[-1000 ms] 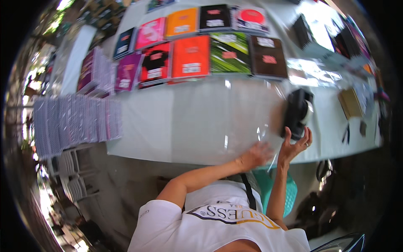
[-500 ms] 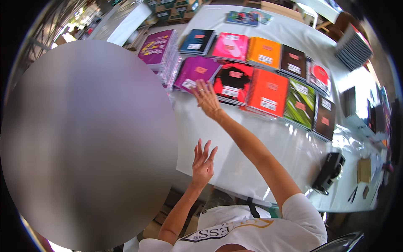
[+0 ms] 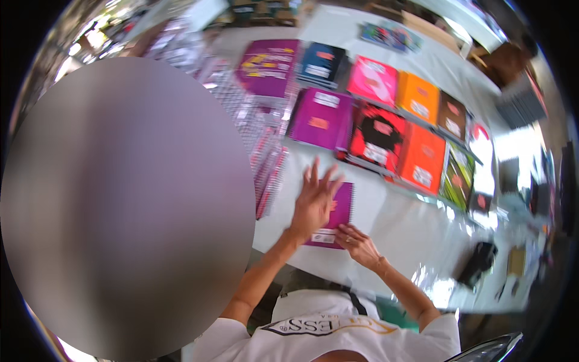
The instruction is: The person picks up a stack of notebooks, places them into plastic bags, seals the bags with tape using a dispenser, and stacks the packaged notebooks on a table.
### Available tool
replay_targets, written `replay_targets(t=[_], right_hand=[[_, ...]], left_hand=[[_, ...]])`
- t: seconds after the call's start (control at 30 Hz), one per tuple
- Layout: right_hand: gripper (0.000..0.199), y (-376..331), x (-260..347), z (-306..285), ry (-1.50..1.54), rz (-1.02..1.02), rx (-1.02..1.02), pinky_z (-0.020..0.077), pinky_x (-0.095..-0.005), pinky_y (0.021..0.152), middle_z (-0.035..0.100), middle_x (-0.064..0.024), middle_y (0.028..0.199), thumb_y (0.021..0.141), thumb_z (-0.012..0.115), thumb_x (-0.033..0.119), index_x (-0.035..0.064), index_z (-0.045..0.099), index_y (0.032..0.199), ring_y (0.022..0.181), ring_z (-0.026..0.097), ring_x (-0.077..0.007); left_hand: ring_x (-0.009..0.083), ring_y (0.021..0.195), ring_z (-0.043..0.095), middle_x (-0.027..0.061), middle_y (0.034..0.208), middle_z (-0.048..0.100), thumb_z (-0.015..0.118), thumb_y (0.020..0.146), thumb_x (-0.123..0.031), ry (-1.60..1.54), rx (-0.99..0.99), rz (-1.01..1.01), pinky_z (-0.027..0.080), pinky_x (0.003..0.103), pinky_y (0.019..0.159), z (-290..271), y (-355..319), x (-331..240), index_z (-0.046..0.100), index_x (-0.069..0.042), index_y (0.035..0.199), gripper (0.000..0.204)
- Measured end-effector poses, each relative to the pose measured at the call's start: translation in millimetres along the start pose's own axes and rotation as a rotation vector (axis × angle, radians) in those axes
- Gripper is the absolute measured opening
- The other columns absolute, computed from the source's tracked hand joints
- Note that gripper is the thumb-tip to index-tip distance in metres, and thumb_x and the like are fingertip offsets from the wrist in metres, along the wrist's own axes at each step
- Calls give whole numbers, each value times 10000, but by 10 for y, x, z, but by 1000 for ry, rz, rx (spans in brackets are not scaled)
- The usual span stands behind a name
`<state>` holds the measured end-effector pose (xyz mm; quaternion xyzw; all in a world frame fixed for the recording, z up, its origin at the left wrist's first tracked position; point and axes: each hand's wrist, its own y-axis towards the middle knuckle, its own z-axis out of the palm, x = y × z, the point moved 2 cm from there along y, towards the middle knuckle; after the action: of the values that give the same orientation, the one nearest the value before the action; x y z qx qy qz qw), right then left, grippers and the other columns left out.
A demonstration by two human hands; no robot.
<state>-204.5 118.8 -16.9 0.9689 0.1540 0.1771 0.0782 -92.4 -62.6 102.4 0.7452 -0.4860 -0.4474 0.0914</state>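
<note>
A purple spiral notebook (image 3: 344, 208) lies near the table's front edge, its wire binding on the right and a pale label at its lower edge. My right hand (image 3: 360, 245) grips its lower right corner, thumb and fingers drawn together there. Over its left part hovers my left hand (image 3: 313, 202), fingers spread and nothing in them, hiding some of the cover. Beyond both hands stands the stack of purple notebooks (image 3: 322, 117), next to a stack of red and black ones (image 3: 377, 136).
Two rows of notebook stacks, among them orange (image 3: 421, 158), pink (image 3: 373, 81) and green (image 3: 458, 175), run rightward. Spiral-bound stacks (image 3: 271, 175) line the left. A black device (image 3: 476, 264) sits at the right. A large blurred disc covers the left side.
My right hand has come back from the purple stack and now holds a purple notebook at the near edge. My left hand has moved forward over it. The view has shifted leftward.
</note>
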Motion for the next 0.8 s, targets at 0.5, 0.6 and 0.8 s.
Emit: replay_targets(t=[0.5, 0.6, 0.8], right_hand=[[474, 414, -1476, -427, -343, 512, -404, 397, -399, 1069, 577, -142, 1289, 758, 559, 35, 31, 581, 1231, 1227, 530, -300], [457, 475, -990, -605, -302, 523, -527, 474, -391, 989, 636, -127, 1194, 710, 548, -6, 26, 624, 1160, 1153, 584, -281], [245, 235, -992, -785, 207, 505, -687, 520, -387, 813, 680, -68, 1036, 789, 676, 60, 111, 671, 1029, 961, 647, -271]], left_hand=[[278, 1222, 490, 168, 1357, 483, 607, 928, -370, -1118, -33, -1327, 393, 412, 1038, 1129, -111, 590, 419, -70, 1396, 587], [294, 1141, 523, 154, 1280, 505, 609, 904, -466, -1695, 4, -1360, 444, 489, 977, 1188, -151, 438, 475, -75, 1286, 563], [138, 785, 626, 62, 962, 640, 646, 845, -28, -1101, 77, -985, 512, 295, 686, 856, 201, 660, 578, 14, 1092, 260]])
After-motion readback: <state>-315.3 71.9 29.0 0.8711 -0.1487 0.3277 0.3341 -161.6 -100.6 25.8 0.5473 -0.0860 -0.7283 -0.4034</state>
